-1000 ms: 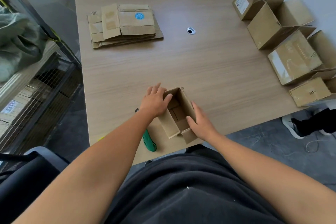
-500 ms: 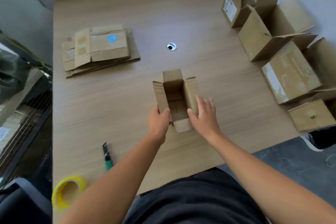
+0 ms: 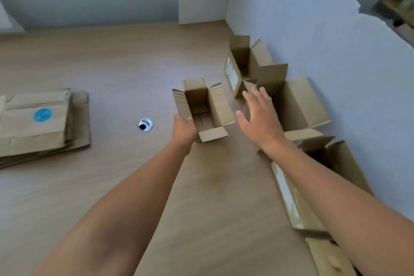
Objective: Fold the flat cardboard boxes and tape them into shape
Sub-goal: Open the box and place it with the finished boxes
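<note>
A small folded cardboard box (image 3: 202, 107) stands upright in the middle of the wooden table (image 3: 112, 69), its top flaps spread open. My left hand (image 3: 184, 129) grips the box's near left flap and wall. My right hand (image 3: 257, 116) hovers just right of the box with fingers spread and straight, holding nothing. A stack of flat cardboard boxes (image 3: 40, 123) with a blue sticker lies at the left.
Several assembled open boxes line the white wall on the right: a far one (image 3: 239, 65), a middle one (image 3: 298, 103), and nearer ones (image 3: 313, 186). A round cable hole (image 3: 145, 125) sits in the table left of the held box.
The box has moved away from me toward the far right of the table, carried by my left hand. My right hand has come off the box and opened. The view has tilted up.
</note>
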Demonstrator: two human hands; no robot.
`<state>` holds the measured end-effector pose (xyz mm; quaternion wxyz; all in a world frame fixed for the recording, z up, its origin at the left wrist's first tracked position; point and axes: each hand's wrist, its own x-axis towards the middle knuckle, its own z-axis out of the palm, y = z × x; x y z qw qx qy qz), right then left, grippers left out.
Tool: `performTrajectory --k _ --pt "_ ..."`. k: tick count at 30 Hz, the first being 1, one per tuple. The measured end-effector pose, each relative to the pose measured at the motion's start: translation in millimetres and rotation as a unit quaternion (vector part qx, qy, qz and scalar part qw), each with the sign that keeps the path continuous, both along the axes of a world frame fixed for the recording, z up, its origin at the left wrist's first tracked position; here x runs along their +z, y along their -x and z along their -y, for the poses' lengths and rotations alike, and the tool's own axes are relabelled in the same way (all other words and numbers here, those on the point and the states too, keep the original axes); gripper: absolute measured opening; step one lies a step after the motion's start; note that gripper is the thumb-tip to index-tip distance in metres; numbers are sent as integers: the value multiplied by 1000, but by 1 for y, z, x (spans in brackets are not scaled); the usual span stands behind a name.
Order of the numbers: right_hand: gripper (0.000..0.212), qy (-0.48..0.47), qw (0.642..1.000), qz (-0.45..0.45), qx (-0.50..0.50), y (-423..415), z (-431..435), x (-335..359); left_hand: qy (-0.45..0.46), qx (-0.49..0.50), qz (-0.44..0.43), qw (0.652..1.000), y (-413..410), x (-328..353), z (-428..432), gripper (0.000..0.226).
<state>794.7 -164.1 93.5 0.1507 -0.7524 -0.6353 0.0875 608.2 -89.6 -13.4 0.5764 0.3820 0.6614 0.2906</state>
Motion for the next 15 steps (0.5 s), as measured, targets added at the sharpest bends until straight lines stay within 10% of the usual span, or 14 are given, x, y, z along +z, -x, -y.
performTrajectory --k 15 --pt "65 48 995 60 60 -42 -107 -10 -46 -62 -126 989 -82 22 -156 38"
